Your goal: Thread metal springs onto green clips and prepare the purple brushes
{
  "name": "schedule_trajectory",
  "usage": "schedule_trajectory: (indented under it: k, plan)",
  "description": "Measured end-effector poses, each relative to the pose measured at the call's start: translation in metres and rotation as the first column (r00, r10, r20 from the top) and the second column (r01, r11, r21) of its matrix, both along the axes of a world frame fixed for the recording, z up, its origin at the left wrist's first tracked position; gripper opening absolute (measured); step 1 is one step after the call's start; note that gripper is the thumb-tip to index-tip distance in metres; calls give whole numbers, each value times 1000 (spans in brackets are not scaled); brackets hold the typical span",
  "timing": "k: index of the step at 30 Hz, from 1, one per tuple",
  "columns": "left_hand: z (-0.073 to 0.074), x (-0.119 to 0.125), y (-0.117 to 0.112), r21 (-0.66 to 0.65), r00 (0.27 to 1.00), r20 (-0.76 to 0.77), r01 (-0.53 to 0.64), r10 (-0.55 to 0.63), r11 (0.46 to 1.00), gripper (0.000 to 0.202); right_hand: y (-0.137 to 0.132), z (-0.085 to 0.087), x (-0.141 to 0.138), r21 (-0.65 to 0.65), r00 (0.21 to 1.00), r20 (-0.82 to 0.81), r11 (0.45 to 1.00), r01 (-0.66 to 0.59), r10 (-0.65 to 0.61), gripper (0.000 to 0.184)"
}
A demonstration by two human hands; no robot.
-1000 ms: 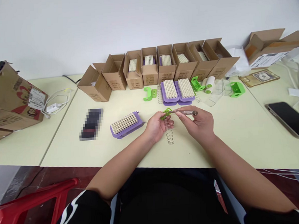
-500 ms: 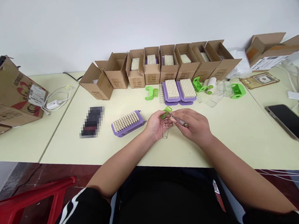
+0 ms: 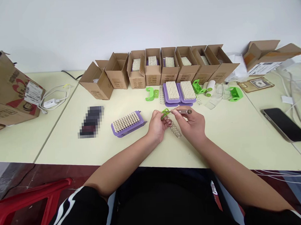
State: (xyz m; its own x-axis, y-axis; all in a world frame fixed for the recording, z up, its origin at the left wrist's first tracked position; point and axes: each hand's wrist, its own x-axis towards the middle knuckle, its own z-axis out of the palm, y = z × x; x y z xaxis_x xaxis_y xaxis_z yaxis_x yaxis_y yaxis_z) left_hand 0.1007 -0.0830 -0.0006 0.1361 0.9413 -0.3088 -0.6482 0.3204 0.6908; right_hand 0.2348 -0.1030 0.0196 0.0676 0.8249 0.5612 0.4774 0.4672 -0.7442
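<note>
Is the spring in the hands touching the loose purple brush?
Apart: the head view shows the left hand between the spring and the loose purple brush.

The left hand [image 3: 156,126] is pinching a green plastic clip [image 3: 165,113], with a metal spring [image 3: 174,127] slanting down from it toward the right hand [image 3: 192,125], while that right hand is holding a slim tool [image 3: 184,111] with its tip against the clip. A purple scrubbing brush [image 3: 127,124] is lying on the pale table [image 3: 218,139] just left of the left hand. Two more purple brushes [image 3: 180,92] are sitting beyond the hands, in front of a row of open cardboard boxes [image 3: 153,71], and a phone [image 3: 285,124] is lying well off to the right.
</note>
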Motion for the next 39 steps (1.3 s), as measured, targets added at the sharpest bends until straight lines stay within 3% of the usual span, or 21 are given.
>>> schedule_trajectory:
  k: [5,19,25,30,34,39]
  plan:
    - [2,1,1,4,998,-47,30,-30,1000,23,9,-2,8,-118,979,-204,992,-42,17,25]
    - [5,3,0,61,979,-173,117,-105,991,20,27,6,32,-246,917,-394,953,-176,67,33]
    - [6,3,1,41,977,-170,135,-126,990,20,26,6,32,-267,911,-406,944,-195,74,31]
    - [8,-2,6,-51,983,-83,161,-165,986,16,20,4,32,-197,923,-371,963,-186,103,23]
    - [11,-7,10,-134,971,-12,234,-238,963,7,13,0,30,-112,948,-279,975,-191,154,18]
    - [12,-10,12,-153,970,41,243,-240,958,6,10,-3,29,-15,984,-80,987,-160,159,13]
